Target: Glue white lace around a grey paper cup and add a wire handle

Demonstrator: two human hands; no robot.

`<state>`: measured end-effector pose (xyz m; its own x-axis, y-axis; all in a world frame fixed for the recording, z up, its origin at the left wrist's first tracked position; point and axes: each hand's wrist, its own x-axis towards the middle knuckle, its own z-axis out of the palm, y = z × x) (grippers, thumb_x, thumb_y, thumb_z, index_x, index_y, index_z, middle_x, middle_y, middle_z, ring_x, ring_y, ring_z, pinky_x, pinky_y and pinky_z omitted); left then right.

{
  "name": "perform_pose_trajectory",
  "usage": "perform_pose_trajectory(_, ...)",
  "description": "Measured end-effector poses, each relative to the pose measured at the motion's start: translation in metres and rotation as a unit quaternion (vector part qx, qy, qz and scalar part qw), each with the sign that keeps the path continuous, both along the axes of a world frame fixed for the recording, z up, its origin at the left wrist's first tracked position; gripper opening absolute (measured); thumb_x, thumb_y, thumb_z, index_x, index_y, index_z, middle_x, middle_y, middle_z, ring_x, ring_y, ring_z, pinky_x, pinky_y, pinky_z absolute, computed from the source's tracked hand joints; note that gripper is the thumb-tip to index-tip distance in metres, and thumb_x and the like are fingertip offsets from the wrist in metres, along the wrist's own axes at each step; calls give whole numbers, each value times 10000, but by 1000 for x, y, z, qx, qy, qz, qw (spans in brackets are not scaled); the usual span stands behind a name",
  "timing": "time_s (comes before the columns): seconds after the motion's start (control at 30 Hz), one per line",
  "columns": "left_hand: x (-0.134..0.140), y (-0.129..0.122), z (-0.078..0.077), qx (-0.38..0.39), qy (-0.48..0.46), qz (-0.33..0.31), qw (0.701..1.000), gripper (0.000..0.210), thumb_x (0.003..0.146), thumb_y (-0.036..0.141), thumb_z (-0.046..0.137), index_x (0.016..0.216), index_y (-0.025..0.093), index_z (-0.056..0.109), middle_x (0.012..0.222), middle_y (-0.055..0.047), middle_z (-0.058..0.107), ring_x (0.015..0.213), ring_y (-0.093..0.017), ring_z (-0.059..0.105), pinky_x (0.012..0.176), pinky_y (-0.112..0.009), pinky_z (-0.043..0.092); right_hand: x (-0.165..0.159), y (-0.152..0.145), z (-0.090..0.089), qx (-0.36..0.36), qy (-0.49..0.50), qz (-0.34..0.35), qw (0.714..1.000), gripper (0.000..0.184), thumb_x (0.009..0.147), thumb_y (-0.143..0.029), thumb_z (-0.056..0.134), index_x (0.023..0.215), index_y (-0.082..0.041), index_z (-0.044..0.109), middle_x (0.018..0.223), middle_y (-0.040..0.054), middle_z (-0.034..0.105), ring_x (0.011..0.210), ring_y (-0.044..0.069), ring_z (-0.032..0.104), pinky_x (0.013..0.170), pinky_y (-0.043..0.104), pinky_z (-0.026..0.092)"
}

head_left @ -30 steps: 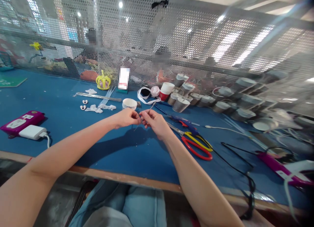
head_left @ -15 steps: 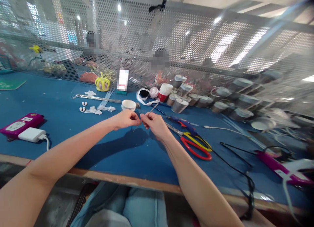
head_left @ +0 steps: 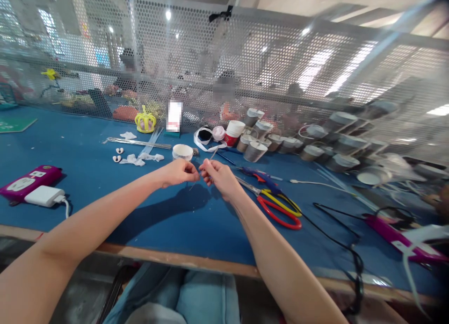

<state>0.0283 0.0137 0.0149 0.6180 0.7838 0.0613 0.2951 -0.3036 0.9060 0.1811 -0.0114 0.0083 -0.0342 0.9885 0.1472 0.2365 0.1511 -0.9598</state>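
My left hand (head_left: 180,171) is closed in a pinch above the blue table, its fingertips close to those of my right hand. My right hand (head_left: 220,175) pinches a thin wire-like strip (head_left: 213,154), one end of which sticks up past the fingers. A fine tail hangs below the left fingertips, and the middle of the piece is hidden by the fingers. Just behind my left hand stands a white roll of tape (head_left: 182,152). Scissors (head_left: 280,209) with red and yellow handles lie right of my right hand, beside a blue glue gun (head_left: 261,178).
Metal rods (head_left: 138,142) and white scraps (head_left: 135,159) lie at the back left. A yellow crown-shaped piece (head_left: 145,120) and a phone (head_left: 174,116) stand near the mesh screen (head_left: 196,48). Several grey cups (head_left: 255,151) fill the back right. Purple power strips (head_left: 45,175) sit at both sides.
The fingers of my right hand have loosened and shifted slightly, and the two hands' fingertips stand a little farther apart. The view has moved slightly; the table items stay put.
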Motion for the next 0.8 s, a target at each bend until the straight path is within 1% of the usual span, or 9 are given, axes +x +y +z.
perform_pose_trajectory(0.07,0,0,0,-12,-8,6,1000,162,621,270,558,637,109,569,582,23,511,501,-56,381,474,-192,289,3,2,0,9,32,6,999,393,697,-545,512,735,-156,545,579,-27,513,467,69,464,402,190,351)
perform_pose_trajectory(0.1,1,0,0,-16,-10,8,1000,151,617,257,560,640,109,575,585,22,518,500,-55,385,473,-191,293,4,4,0,18,41,4,999,381,686,-535,532,733,-157,541,581,-28,513,469,68,465,403,189,355)
perform_pose_trajectory(0.23,3,-1,-1,-32,-14,17,999,131,600,236,579,630,109,584,582,19,536,505,-57,404,467,-184,300,6,6,0,36,42,-1,998,344,650,-494,592,641,-160,510,538,-36,502,450,61,451,411,189,364)
perform_pose_trajectory(0.37,6,-4,-2,-48,-23,33,998,83,595,194,578,615,114,578,569,27,533,507,-57,417,483,-187,311,5,5,-1,42,37,-1,998,332,657,-481,587,618,-162,506,514,-38,499,439,62,446,412,195,367)
perform_pose_trajectory(0.5,6,-5,-3,-58,-24,33,997,57,596,167,571,617,115,572,576,28,532,512,-56,417,488,-187,309,4,4,-1,48,27,-6,998,308,670,-455,582,605,-165,501,502,-42,496,429,62,441,411,196,367)
perform_pose_trajectory(0.63,5,-4,-5,-48,-25,30,998,77,600,190,564,626,117,569,580,27,528,513,-59,418,488,-189,311,4,5,-2,57,17,-32,998,291,679,-426,583,584,-170,481,491,-46,485,422,61,428,406,194,360)
perform_pose_trajectory(0.8,7,0,-8,-9,-18,36,999,123,606,239,556,623,117,560,566,25,518,514,-65,415,503,-197,321,4,8,-5,69,7,-67,995,288,685,-410,579,563,-175,466,475,-46,469,409,62,401,394,195,341)
